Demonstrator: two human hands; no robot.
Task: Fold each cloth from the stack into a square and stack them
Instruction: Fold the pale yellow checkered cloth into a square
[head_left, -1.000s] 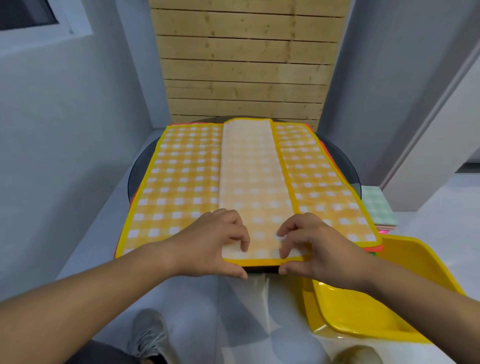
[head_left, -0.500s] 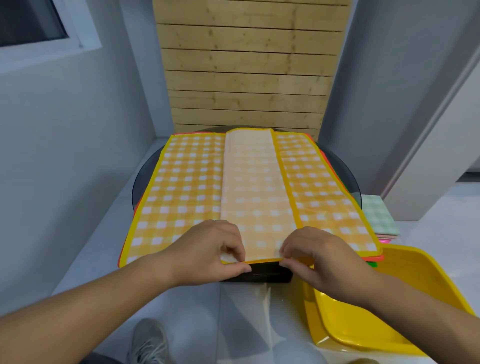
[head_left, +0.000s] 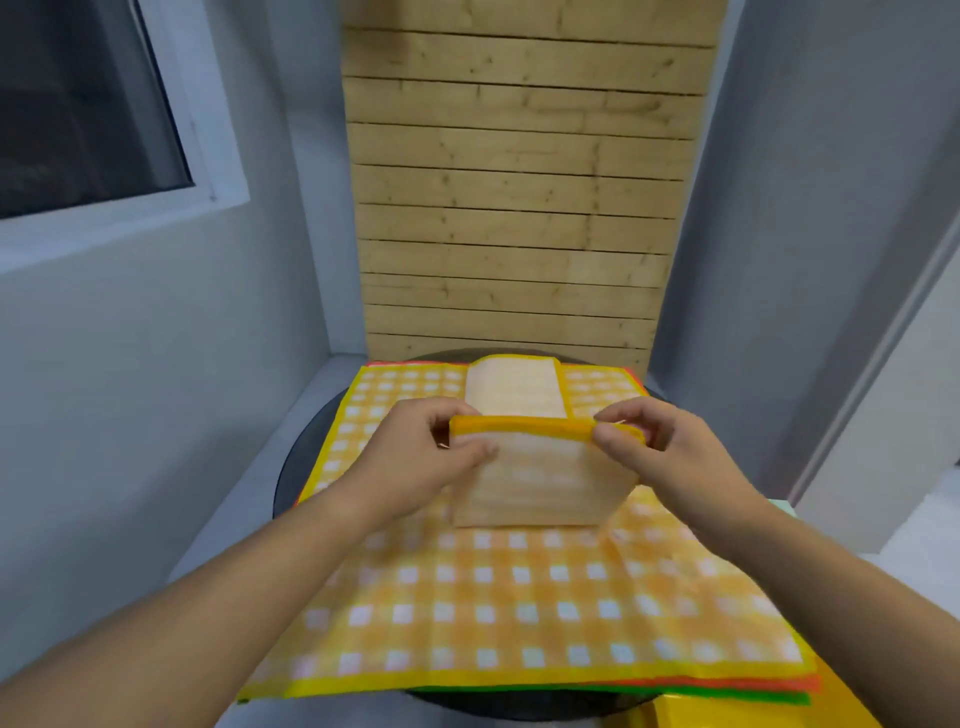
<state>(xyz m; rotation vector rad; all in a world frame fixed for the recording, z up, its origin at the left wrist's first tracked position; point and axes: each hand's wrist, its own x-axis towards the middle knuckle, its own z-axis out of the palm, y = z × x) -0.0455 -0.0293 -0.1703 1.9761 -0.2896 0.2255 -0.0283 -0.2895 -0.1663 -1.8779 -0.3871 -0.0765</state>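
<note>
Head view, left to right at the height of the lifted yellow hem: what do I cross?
At that height: left hand → folded cloth, pinched by both hands → right hand.

Place: I read a plain room corner, likely domestic.
Evidence: grey walls (head_left: 130, 364), window (head_left: 88, 104), wooden plank panel (head_left: 519, 208), small round table (head_left: 293, 467).

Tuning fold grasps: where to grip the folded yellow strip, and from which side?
Pinch the folded strip at both corners of its raised hemmed end, one from each side, as the left hand and right hand do. It is limp; corner pinches likely keep that edge straight.
</note>
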